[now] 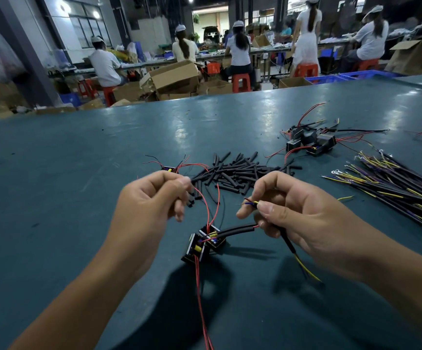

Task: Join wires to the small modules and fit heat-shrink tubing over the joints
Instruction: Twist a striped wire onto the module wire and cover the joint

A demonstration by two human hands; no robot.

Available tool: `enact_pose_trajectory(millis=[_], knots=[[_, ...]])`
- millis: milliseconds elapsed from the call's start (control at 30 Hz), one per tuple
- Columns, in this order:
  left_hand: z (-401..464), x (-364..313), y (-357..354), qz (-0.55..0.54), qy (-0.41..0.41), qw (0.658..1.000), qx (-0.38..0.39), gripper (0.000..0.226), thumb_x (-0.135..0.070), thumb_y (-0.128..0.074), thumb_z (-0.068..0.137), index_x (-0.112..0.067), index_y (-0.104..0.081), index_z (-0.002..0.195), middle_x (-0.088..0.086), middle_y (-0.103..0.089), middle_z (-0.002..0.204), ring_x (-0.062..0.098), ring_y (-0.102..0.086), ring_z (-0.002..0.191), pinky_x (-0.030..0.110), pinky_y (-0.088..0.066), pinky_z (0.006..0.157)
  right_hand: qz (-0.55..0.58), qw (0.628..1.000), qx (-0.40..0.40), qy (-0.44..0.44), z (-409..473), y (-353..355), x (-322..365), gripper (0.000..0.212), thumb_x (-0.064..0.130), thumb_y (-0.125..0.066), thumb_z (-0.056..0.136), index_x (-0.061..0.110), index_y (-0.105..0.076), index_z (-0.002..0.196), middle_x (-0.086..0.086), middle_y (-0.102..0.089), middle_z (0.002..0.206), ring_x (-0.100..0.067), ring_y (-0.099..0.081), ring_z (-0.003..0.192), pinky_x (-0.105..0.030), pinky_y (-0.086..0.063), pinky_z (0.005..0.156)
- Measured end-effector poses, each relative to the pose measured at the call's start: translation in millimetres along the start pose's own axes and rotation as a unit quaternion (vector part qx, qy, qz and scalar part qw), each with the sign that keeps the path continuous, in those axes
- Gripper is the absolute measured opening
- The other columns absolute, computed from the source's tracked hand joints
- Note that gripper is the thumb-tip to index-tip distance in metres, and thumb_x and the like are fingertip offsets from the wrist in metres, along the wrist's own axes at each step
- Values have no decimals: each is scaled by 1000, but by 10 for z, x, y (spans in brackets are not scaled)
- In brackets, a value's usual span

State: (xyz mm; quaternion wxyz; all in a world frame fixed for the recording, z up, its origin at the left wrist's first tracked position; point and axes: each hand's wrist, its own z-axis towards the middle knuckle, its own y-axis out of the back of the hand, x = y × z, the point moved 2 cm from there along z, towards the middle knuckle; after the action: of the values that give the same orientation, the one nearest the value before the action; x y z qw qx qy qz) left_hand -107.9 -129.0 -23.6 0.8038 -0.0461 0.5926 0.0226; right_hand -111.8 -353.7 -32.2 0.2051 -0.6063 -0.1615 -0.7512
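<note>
My left hand [151,198] pinches thin red wires [206,210] that run down to two small black modules [203,245] hanging just above the table between my hands. My right hand [288,205] grips a black-sheathed cable [289,245] whose stripped red, blue and yellow ends [251,202] stick out past my thumb and forefinger. A piece of black heat-shrink tubing [237,229] sits on a red wire from the modules toward my right hand. A heap of loose heat-shrink pieces [237,173] lies just beyond both hands.
Several finished modules with wires [311,141] lie at the far right. A bundle of black, yellow and purple cables with ring terminals [394,183] lies on the right of the green table [78,160]. Beyond the table edge, people sit among cardboard boxes.
</note>
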Motion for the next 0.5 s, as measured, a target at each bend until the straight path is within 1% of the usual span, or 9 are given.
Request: enact_pose_trajectory(millis=[67,133,167,233,300,367,433,500], knots=[[77,20,105,24,-12,999,-30,32,-3,-60,94,-16,-70,67,2,-57,64,14,-44,54,22,-41,49,-12,1000,-1,-2,15,16,-25,19,22,-58,91,11,-51,104,-11,-74,104,-11,-52,73,-20,-44,65],[116,53,151,69,-19,997,-36,29,-4,-61,94,-16,-69,69,1,-56,63,14,-44,55,23,-41,51,-15,1000,-7,-2,31,29,-46,24,25,-61,90,10,-50,105,-12,-74,106,-10,-52,72,-17,-43,63],[123,68,157,99,-26,994,-25,25,-5,-64,93,-16,-68,71,-1,-56,63,12,-46,55,22,-41,52,-13,1000,-12,-2,42,39,-49,25,26,-63,90,10,-50,104,-13,-74,105,-9,-52,71,-17,-43,62],[105,95,131,182,-55,981,37,13,-11,-71,88,-17,-69,78,-6,-59,63,8,-49,57,19,-43,55,-6,999,-34,-4,57,89,-53,22,23,-65,88,12,-51,101,-14,-74,104,-9,-51,69,-17,-43,60],[55,121,57,273,-101,951,107,3,-22,-71,83,-20,-69,83,-4,-64,71,8,-53,61,19,-44,59,-14,998,-58,-15,73,168,-50,19,21,-62,85,12,-52,98,-14,-74,102,-9,-51,68,-18,-42,59],[-10,162,-44,353,-173,909,141,8,-26,-73,81,-22,-67,85,-8,-61,75,9,-54,66,16,-41,62,-40,996,-75,-36,83,250,-57,12,17,-61,88,12,-53,96,-14,-75,100,-9,-51,67,-20,-40,58],[-72,209,-169,389,-229,876,167,14,-22,-78,82,-19,-66,86,-13,-56,80,2,-51,71,10,-36,66,-69,992,-89,-57,88,318,-82,6,8,-58,95,11,-52,95,-14,-75,97,-9,-51,64,-22,-39,57],[-120,284,-273,402,-245,860,196,17,-20,-80,84,-17,-65,92,-12,-54,91,-2,-49,80,10,-37,73,-98,988,-97,-73,93,354,-108,5,5,-55,98,10,-53,96,-13,-76,94,-8,-50,63,-20,-38,54]])
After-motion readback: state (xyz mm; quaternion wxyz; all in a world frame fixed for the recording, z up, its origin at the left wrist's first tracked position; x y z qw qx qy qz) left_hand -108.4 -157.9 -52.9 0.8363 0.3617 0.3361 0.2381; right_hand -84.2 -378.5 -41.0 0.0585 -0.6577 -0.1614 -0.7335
